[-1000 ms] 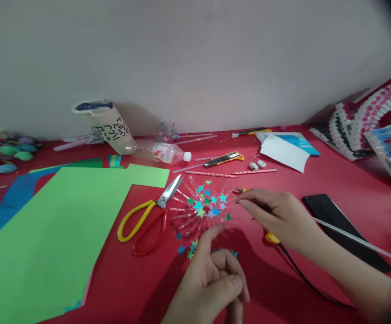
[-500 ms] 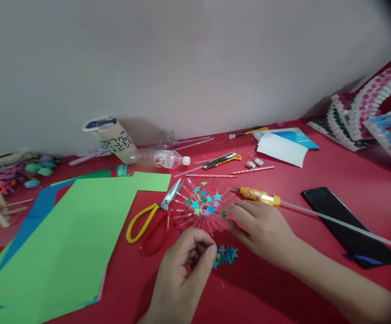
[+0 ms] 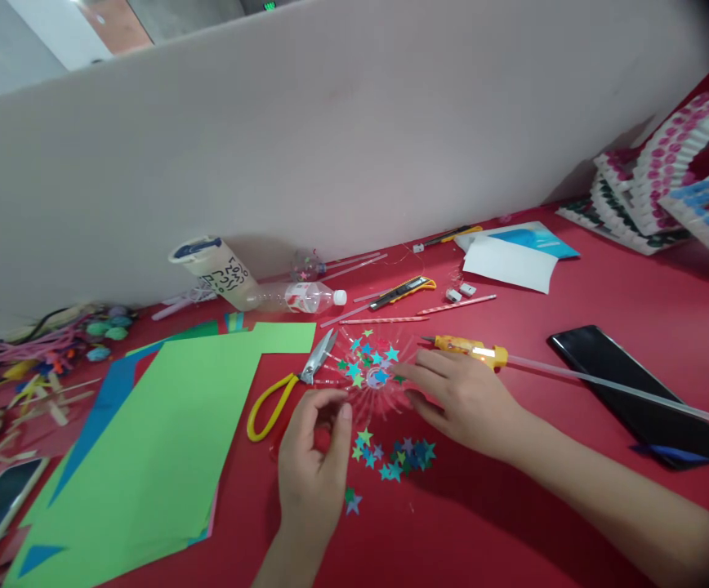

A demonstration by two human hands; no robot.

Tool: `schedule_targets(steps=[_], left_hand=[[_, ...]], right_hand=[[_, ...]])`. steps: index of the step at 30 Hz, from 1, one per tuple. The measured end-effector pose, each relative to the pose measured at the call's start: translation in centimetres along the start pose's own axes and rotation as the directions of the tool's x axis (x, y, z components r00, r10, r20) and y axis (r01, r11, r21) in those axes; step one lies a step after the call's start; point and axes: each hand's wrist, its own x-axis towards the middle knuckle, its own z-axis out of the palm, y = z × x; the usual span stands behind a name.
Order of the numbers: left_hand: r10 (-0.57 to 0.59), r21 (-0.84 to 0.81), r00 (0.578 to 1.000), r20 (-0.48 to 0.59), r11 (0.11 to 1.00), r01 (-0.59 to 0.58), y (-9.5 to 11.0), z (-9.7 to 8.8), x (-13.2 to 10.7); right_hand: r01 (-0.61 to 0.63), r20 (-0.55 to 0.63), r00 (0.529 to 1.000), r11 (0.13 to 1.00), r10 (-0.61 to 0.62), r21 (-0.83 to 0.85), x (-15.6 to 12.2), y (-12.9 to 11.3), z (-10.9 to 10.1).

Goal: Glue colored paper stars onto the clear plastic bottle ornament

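A clear plastic piece cut into flared strips (image 3: 412, 347) lies on the red table, with several shiny stars (image 3: 353, 371) in its middle. My right hand (image 3: 468, 400) reaches over its right side, fingers stretched and thumb apart, the fingertips at the stars. My left hand (image 3: 311, 457) is curled in front of the plastic, thumb and forefinger close together; whatever is between them is hidden. Loose star sequins (image 3: 400, 457) are scattered between my hands. Scissors (image 3: 274, 404) with a yellow handle lie just left of the plastic, partly behind my left hand.
Green paper sheets (image 3: 164, 416) lie on the left. Behind are a plastic bottle (image 3: 309, 297), a tilted cup (image 3: 223, 273) and a box cutter (image 3: 402, 292). On the right are a yellow-handled tool (image 3: 461, 349), a black phone (image 3: 630, 384) and a long clear stick (image 3: 605, 392).
My left hand has moved left, uncovering more loose stars in front of the plastic and covering the scissors' red handle. My right fingertips have shifted slightly left and up. The view has tilted.
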Motion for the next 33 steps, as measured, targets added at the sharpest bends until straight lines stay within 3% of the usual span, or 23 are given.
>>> schedule_targets(steps=[5,9,27,33], left_hand=[[0.263,0.135,0.962,-0.079,0.959,-0.251,-2.2,0.2,0.3],[0.350,0.197,0.932,-0.096,0.924,-0.327,-2.7,0.0,0.4],[0.341,0.217,0.934,-0.109,0.925,-0.312,-3.8,-0.6,0.9],[0.344,0.230,0.934,-0.098,0.921,-0.315,-3.7,-0.6,0.9]], right_hand=[[0.046,-0.012,0.999,0.998,-0.046,-0.041,0.1,0.3,0.5],[0.081,-0.023,0.996,0.996,-0.082,-0.030,0.1,0.6,0.7],[0.141,-0.085,0.987,0.989,-0.137,0.033,-0.3,1.0,1.2],[0.119,-0.056,0.992,0.992,-0.117,0.041,-0.2,0.7,0.9]])
